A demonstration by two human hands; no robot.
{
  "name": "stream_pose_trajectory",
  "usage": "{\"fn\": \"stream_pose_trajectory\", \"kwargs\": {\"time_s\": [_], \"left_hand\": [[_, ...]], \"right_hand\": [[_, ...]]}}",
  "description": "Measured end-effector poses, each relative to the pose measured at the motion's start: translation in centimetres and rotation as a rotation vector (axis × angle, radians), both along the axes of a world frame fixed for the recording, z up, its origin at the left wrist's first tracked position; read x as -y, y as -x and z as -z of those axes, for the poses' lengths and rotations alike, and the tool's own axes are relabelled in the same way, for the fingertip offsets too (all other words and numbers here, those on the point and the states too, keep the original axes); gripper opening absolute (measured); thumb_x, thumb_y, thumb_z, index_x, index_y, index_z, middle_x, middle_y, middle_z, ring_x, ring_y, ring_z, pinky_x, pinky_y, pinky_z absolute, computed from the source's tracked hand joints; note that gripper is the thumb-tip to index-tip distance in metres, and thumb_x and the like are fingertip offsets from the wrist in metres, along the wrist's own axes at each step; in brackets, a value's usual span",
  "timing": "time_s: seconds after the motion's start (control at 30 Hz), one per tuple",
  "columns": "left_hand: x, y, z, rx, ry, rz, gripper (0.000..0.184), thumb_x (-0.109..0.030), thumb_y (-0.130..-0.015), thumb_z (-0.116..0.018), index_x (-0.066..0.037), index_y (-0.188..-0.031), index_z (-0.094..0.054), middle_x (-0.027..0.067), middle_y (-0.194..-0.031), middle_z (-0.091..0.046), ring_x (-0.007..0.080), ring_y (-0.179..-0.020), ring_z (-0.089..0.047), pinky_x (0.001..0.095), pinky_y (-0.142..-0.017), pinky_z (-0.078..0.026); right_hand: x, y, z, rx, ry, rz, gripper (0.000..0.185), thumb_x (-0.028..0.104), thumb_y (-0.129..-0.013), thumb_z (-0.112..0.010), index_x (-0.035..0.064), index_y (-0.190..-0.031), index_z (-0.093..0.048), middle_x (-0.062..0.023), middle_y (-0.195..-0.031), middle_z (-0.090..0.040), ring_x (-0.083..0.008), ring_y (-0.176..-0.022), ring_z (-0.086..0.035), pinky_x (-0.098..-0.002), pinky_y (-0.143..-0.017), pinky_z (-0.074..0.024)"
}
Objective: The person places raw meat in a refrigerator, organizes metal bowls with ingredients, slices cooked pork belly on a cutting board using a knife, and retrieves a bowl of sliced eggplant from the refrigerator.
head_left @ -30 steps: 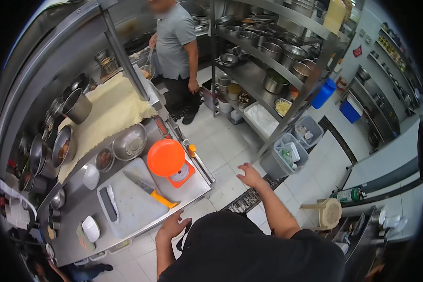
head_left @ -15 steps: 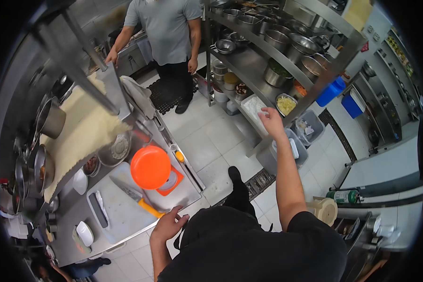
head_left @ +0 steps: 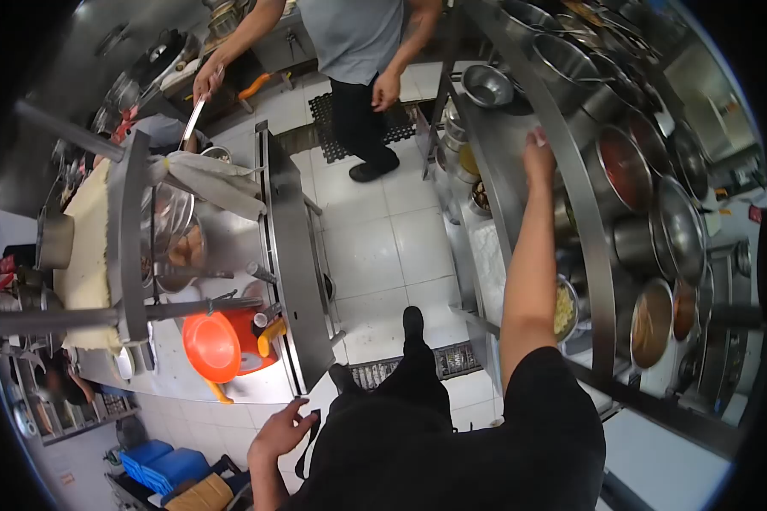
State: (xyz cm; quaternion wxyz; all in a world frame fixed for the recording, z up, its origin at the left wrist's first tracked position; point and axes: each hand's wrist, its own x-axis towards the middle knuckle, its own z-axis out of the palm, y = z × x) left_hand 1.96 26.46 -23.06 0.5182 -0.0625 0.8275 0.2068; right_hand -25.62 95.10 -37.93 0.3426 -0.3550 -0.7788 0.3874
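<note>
Right fingers (head_left: 538, 141): grip unclear | now farther along steel rack (head_left: 586, 221) | left fingers (head_left: 293, 410): loosely spread

Counter (head_left: 298, 255) to left, rack (head_left: 578, 196) to right, aisle floor (head_left: 371, 255) between; co-worker (head_left: 354, 43) at aisle's far end, by a floor mat (head_left: 320, 106); drain grate (head_left: 452, 361) across near end; scale (head_left: 211, 345) on counter's near end, cloth (head_left: 217, 183) beyond it; bowl (head_left: 487, 85) on rack's far end, pots (head_left: 635, 243) to the right; right hand (head_left: 539, 157) inside rack, between bowl and nearer food tray (head_left: 564, 307); left hand (head_left: 277, 430) by counter's near corner, contact unclear.
</note>
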Motion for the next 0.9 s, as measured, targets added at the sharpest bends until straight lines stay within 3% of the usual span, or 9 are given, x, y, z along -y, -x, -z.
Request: {"fn": "stream_pose_trajectory", "kwargs": {"time_s": [0.1, 0.2, 0.27, 0.37, 0.53, 0.6, 0.7, 0.8, 0.9], "left_hand": [[-0.7, -1.5, 1.8, 0.194, 0.026, -0.163, 0.057, -0.044, -0.095, -0.061, -0.011, -0.142, -0.052, 0.0115, -0.096, -0.069, 0.0183, -0.07, -0.066, 0.0322, -0.061, -0.056], [2.5, -6.4, 8.2, 0.432, -0.028, -0.446, 0.055, -0.039, -0.097, -0.06, -0.012, -0.144, -0.049, 0.009, -0.103, -0.067, 0.0173, -0.078, -0.066, 0.0335, -0.064, -0.059], [7.2, -13.7, 15.2, 0.452, 0.016, -0.435, 0.052, -0.038, -0.097, -0.06, -0.012, -0.142, -0.05, 0.0095, -0.106, -0.066, 0.0184, -0.081, -0.066, 0.0352, -0.067, -0.061], [7.7, -19.6, 15.4, 0.535, 0.204, -0.556, 0.046, -0.036, -0.099, -0.058, -0.012, -0.138, -0.054, 0.0098, -0.111, -0.064, 0.0197, -0.086, -0.067, 0.0383, -0.071, -0.062], [10.5, -29.7, 16.2, 0.599, 0.085, -0.666, 0.036, -0.033, -0.1, -0.056, -0.016, -0.132, -0.057, 0.0059, -0.114, -0.063, 0.0197, -0.091, -0.067, 0.0418, -0.071, -0.062], [12.3, -32.1, 19.9, 0.453, -0.119, -0.64, 0.036, -0.032, -0.1, -0.056, -0.017, -0.133, -0.056, 0.0048, -0.114, -0.063, 0.0193, -0.091, -0.066, 0.0413, -0.07, -0.062], [7.7, -26.0, 17.1, 0.434, 0.058, -0.946, 0.043, -0.033, -0.099, -0.059, -0.013, -0.136, -0.054, 0.0055, -0.114, -0.064, 0.0192, -0.091, -0.066, 0.0388, -0.071, -0.061], [5.2, -20.7, 15.6, 0.349, 0.058, -1.027, 0.049, -0.034, -0.097, -0.062, -0.009, -0.139, -0.052, 0.0066, -0.113, -0.065, 0.0192, -0.091, -0.066, 0.0365, -0.071, -0.06], [5.3, -19.6, 16.0, 0.27, 0.049, -1.014, 0.052, -0.034, -0.097, -0.063, -0.007, -0.14, -0.051, 0.0088, -0.113, -0.065, 0.0193, -0.092, -0.066, 0.0346, -0.073, -0.059]], "right_hand": [[-6.9, 6.8, 2.5, 0.031, -0.161, 0.002, 0.04, 0.029, -0.097, -0.058, 0.0022, -0.126, -0.061, -0.0171, -0.123, -0.064, -0.0314, -0.111, -0.06, -0.0405, -0.085, -0.0486], [-16.0, 13.1, 5.8, 0.093, -0.365, -0.09, 0.043, 0.03, -0.098, -0.056, 0.0001, -0.129, -0.058, -0.0213, -0.128, -0.061, -0.0363, -0.119, -0.056, -0.0438, -0.092, -0.0456], [-22.8, 18.6, 8.6, 0.134, -0.49, -0.252, 0.045, 0.03, -0.098, -0.054, -0.0014, -0.131, -0.057, -0.0241, -0.131, -0.059, -0.0395, -0.124, -0.053, -0.0459, -0.097, -0.0436], [-31.5, 24.8, 13.1, 0.196, -0.641, -0.507, 0.049, 0.03, -0.099, -0.052, -0.0036, -0.134, -0.054, -0.0284, -0.136, -0.057, -0.0444, -0.132, -0.049, -0.0491, -0.105, -0.0406], [-27.5, 22.1, 7.3, 0.882, -0.66, -0.255, 0.057, 0.031, -0.092, -0.05, -0.0007, -0.14, -0.05, -0.033, -0.135, -0.054, -0.0466, -0.126, -0.053, -0.0551, -0.102, -0.045], [-28.8, 22.1, 7.7, 0.883, -0.615, -0.305, 0.05, 0.026, -0.094, -0.048, -0.0016, -0.135, -0.052, -0.0316, -0.122, -0.062, -0.0481, -0.115, -0.06, -0.0539, -0.094, -0.05], [-27.7, 21.2, 6.7, 0.781, -0.698, -0.309, 0.046, 0.025, -0.093, -0.053, -0.0026, -0.13, -0.058, -0.0302, -0.12, -0.065, -0.0458, -0.113, -0.062, -0.0523, -0.095, -0.0503], [-34.7, 24.2, 11.0, 0.132, -0.767, -0.565, 0.037, 0.024, -0.095, -0.062, -0.0012, -0.122, -0.065, -0.0258, -0.114, -0.069, -0.0388, -0.108, -0.067, -0.0465, -0.092, -0.0531], [-31.5, 22.7, 8.0, 0.267, -0.77, -0.434, 0.037, 0.024, -0.096, -0.062, -0.0014, -0.122, -0.065, -0.0252, -0.114, -0.069, -0.0378, -0.108, -0.067, -0.0452, -0.091, -0.0531]]}}
